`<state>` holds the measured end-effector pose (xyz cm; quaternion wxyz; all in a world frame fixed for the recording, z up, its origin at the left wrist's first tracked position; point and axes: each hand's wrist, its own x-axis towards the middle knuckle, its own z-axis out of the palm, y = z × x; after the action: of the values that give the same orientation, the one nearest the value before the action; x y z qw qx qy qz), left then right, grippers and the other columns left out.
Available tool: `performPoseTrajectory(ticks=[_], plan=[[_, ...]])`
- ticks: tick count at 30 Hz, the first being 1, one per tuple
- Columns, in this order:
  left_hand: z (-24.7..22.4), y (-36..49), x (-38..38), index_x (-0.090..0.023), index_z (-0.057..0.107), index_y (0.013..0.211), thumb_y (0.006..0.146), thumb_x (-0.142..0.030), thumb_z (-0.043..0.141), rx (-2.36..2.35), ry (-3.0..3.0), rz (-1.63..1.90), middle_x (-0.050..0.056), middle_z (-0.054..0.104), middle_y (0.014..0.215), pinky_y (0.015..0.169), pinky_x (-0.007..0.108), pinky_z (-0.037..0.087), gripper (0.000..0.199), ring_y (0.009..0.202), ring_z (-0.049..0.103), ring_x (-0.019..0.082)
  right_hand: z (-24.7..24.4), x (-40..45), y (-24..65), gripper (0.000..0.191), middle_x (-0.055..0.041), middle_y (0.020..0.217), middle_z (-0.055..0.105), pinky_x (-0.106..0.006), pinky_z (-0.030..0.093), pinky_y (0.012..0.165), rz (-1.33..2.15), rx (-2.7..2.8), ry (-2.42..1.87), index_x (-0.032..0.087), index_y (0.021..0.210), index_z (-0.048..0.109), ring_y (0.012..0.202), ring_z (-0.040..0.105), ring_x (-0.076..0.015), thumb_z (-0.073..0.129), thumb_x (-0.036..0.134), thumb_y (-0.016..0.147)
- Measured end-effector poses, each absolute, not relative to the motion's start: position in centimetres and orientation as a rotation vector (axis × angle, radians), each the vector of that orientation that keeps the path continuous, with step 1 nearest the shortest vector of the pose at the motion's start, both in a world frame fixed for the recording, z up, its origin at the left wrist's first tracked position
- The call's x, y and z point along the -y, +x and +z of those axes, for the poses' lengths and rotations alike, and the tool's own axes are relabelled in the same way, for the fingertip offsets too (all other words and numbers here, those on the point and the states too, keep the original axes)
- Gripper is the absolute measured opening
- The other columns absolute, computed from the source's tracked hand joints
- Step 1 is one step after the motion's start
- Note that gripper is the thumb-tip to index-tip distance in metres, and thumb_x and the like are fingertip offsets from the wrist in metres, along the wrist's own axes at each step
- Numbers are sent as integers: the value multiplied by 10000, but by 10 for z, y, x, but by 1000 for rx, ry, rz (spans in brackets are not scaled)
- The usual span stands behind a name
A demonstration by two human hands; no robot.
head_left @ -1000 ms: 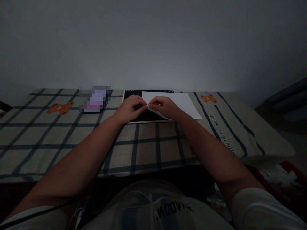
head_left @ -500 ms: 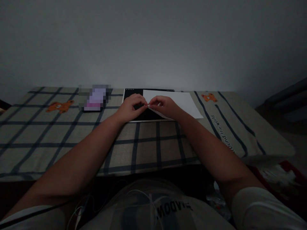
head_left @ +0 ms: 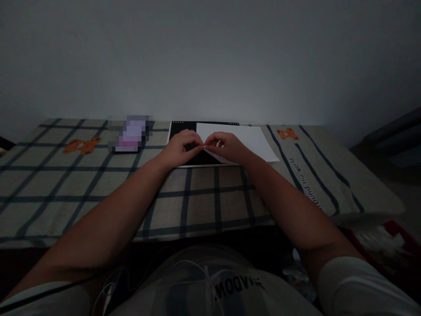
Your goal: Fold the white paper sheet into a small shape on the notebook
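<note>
"Pinching the white paper (head_left: pixel 251 138)?"
"Right hand (head_left: pixel 228 147), yes — fingers closed on its edge, over the black sheet (head_left: pixel 198 159). Left hand (head_left: pixel 179 149) pinches shut alongside, contents hidden."
"Changed?"
"Barely — grip looks steady."

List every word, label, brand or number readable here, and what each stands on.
"round the world": beige tablecloth with dark blue stripes; start partly hidden.
"ADOW": pale shirt with dark lettering, upside down; its first letters are unclear.
Black flat sheet with a pale border: tiny marks, too small to read.
Phone with a lilac and pink screen: pixelated, unreadable.
</note>
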<state>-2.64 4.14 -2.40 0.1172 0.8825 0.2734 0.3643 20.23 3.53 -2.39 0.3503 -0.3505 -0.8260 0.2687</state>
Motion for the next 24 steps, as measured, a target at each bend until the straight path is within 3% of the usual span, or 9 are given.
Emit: performPoseTrajectory(ticks=[16, 24], plan=[[-26, -26, -45, -217, 720, 866, 972, -602, 580, -714, 2536, 991, 64, 745, 933, 899, 378, 503, 423, 926, 669, 212, -31, -39, 205, 261, -47, 883, 683, -304, 434, 683, 560, 2244, -771, 183, 919, 684, 764, 575, -158, 649, 441, 929], [-28, -26, -47, -207, 698, 837, 962, -534, 612, -742, 2524, 1033, 52, 736, 903, 866, 349, 497, 361, 897, 658, 197, -28, -37, 204, 271, -48, 861, 700, -300, 432, 693, 620, 2188, -822, 163, 941, 728, 756, 580, -155, 670, 427, 918]])
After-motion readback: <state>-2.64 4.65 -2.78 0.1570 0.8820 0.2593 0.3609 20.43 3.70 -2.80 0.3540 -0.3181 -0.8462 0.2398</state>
